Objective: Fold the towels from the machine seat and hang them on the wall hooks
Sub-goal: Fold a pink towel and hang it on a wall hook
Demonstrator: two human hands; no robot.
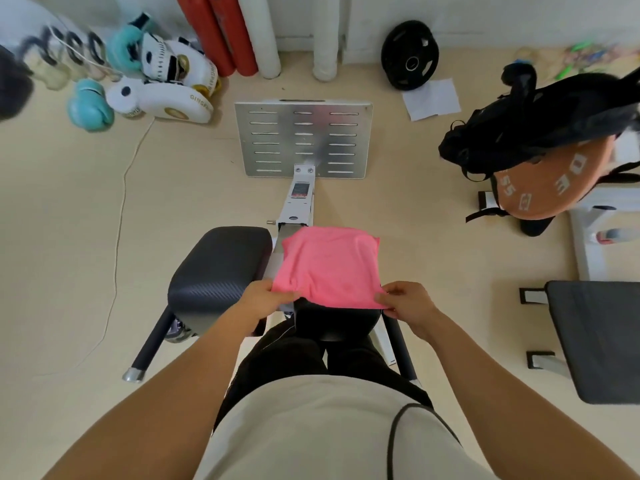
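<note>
- Presently, left to right: black padded machine seat (218, 271), bare on its left part, with the towel over its right side and the white rail beyond.
- Left hand (266, 297): fingers curled, pinching the near left corner of the towel.
- Pink soft cloth towel (329, 268): spread roughly flat, already doubled by the look of it; long axis runs side to side between the hands, free far edge lying away from the person.
- Right hand (405, 301): pinching the near right corner, level with the left.
- Judgement: both hands sit equally near; the next fold likely carries the near edge forward.
</note>
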